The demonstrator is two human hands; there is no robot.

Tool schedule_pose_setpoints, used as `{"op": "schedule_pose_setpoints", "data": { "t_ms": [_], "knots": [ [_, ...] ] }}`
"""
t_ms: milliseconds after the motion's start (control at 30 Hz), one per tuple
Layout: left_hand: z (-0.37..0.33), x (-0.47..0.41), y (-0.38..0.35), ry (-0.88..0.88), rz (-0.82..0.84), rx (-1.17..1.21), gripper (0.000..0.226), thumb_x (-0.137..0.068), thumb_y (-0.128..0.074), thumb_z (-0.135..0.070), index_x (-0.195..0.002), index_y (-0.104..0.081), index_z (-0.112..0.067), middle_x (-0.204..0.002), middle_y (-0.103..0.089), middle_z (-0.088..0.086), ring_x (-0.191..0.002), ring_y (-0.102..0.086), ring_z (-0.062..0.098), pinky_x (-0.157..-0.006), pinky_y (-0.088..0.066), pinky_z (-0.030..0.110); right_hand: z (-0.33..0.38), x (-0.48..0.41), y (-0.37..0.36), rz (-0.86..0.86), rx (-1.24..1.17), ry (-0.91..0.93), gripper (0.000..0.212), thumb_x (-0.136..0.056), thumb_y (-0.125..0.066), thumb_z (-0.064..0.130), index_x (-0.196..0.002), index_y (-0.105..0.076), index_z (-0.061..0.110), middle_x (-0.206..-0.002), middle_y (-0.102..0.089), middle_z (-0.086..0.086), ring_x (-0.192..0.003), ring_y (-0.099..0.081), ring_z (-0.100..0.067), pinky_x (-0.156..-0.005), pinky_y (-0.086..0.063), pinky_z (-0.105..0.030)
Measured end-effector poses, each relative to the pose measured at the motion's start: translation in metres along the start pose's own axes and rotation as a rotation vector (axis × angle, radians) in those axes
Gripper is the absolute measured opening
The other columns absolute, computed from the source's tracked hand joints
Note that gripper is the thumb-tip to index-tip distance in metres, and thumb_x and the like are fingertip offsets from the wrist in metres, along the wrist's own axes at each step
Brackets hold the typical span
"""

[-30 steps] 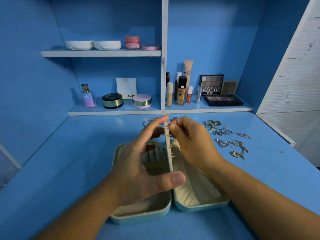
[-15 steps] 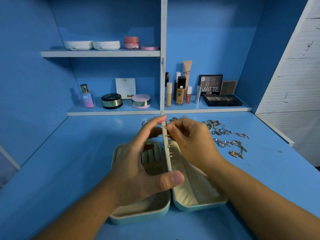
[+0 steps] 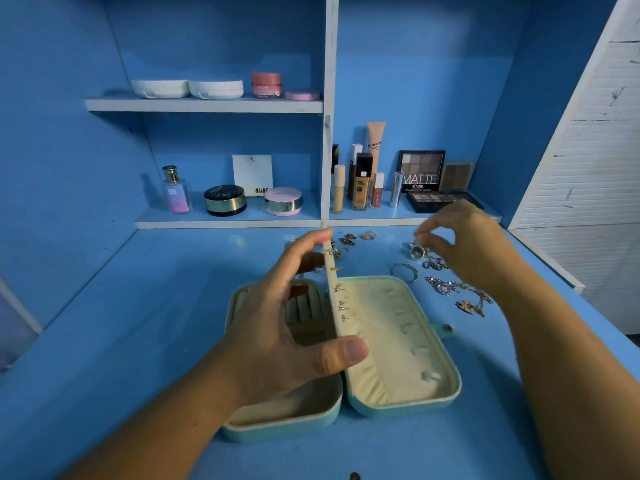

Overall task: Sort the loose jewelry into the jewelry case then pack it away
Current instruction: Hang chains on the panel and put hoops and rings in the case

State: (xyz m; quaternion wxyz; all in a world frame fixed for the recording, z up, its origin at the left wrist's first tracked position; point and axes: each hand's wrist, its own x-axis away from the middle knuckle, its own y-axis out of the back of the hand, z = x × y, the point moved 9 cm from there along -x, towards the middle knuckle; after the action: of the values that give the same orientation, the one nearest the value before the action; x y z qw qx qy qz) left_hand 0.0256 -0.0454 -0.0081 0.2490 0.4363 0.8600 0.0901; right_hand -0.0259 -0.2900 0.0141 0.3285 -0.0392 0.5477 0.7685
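A mint jewelry case (image 3: 449,389) lies open on the blue desk, its cream lining showing. My left hand (image 3: 287,341) grips the case's cream earring panel (image 3: 338,318) and holds it upright; several small earrings are pinned along it. My right hand (image 3: 464,244) hovers, blurred, over the loose jewelry at the right, its thumb and fingertips curled together just above a silver ring (image 3: 415,251). I cannot make out whether it pinches anything. A thin bangle (image 3: 405,270), tangled chains (image 3: 460,292) and gold earrings (image 3: 349,239) lie loose behind and to the right of the case.
Cosmetics line the low shelf behind the desk: a perfume bottle (image 3: 176,190), round compacts (image 3: 225,200), foundation bottles (image 3: 362,181) and an eyeshadow palette (image 3: 420,171). White pads and a pink jar (image 3: 266,85) sit on the upper shelf. A white louvered panel (image 3: 588,168) borders the right side.
My right hand has left the earring panel and swung right, over the loose jewelry pile. My left hand still holds the panel upright, and the case's right half is uncovered.
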Motion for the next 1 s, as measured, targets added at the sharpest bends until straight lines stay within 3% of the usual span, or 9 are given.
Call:
{"op": "schedule_pose_setpoints", "data": {
  "t_ms": [133, 267, 433, 633, 800, 1000],
  "knots": [
    [0.000, 0.000, -0.001, 0.009, 0.017, -0.013, 0.108, -0.048, -0.072, -0.083, -0.142, -0.029, -0.050, -0.133, -0.052, -0.018, -0.129, -0.050, 0.014, -0.107, -0.042, 0.048, -0.017, 0.000, -0.025, 0.196, 0.151, 0.050, 0.006, -0.079, -0.075, 0.027, -0.081, -0.074, 0.032, -0.099, -0.053, 0.003, -0.106, -0.050, -0.025, -0.093, -0.038, -0.035],
    [0.001, -0.001, -0.001, 0.010, 0.006, -0.018, 0.106, -0.048, -0.071, -0.083, -0.141, -0.031, -0.052, -0.137, -0.051, -0.014, -0.131, -0.048, 0.017, -0.107, -0.040, 0.050, -0.012, -0.003, -0.048, 0.303, 0.263, 0.011, 0.011, -0.081, -0.072, 0.035, -0.091, -0.075, 0.032, -0.116, -0.048, 0.005, -0.114, -0.038, -0.022, -0.099, -0.036, -0.036],
    [0.000, -0.001, -0.002, -0.007, 0.008, -0.023, 0.106, -0.049, -0.070, -0.084, -0.141, -0.030, -0.052, -0.136, -0.051, -0.013, -0.130, -0.049, 0.020, -0.107, -0.041, 0.051, -0.016, -0.006, -0.054, 0.343, 0.306, -0.031, 0.015, -0.084, -0.068, 0.039, -0.096, -0.074, 0.033, -0.118, -0.048, 0.007, -0.116, -0.036, -0.020, -0.099, -0.038, -0.040],
    [-0.001, -0.002, -0.002, -0.010, 0.015, -0.025, 0.105, -0.050, -0.071, -0.082, -0.142, -0.031, -0.051, -0.137, -0.051, -0.012, -0.129, -0.050, 0.017, -0.106, -0.042, 0.048, -0.006, -0.016, -0.048, 0.162, 0.135, 0.020, 0.014, -0.090, -0.062, 0.029, -0.098, -0.073, 0.027, -0.115, -0.055, 0.001, -0.112, -0.042, -0.021, -0.094, -0.043, -0.043],
    [0.000, -0.002, -0.003, -0.001, 0.018, -0.037, 0.105, -0.049, -0.070, -0.083, -0.141, -0.030, -0.053, -0.140, -0.049, -0.011, -0.133, -0.047, 0.017, -0.108, -0.040, 0.048, 0.004, -0.020, -0.064, 0.248, 0.184, -0.027, 0.020, -0.086, -0.066, 0.040, -0.095, -0.075, 0.024, -0.116, -0.049, 0.000, -0.115, -0.039, -0.022, -0.097, -0.040, -0.041],
    [-0.002, -0.002, -0.002, -0.013, 0.010, -0.051, 0.103, -0.051, -0.069, -0.084, -0.141, -0.030, -0.053, -0.141, -0.049, -0.011, -0.133, -0.047, 0.016, -0.108, -0.040, 0.047, 0.008, -0.022, -0.075, 0.291, 0.237, -0.047, 0.022, -0.090, -0.061, 0.035, -0.096, -0.072, 0.016, -0.116, -0.048, -0.005, -0.114, -0.041, -0.025, -0.095, -0.042, -0.043]
  ]
}}
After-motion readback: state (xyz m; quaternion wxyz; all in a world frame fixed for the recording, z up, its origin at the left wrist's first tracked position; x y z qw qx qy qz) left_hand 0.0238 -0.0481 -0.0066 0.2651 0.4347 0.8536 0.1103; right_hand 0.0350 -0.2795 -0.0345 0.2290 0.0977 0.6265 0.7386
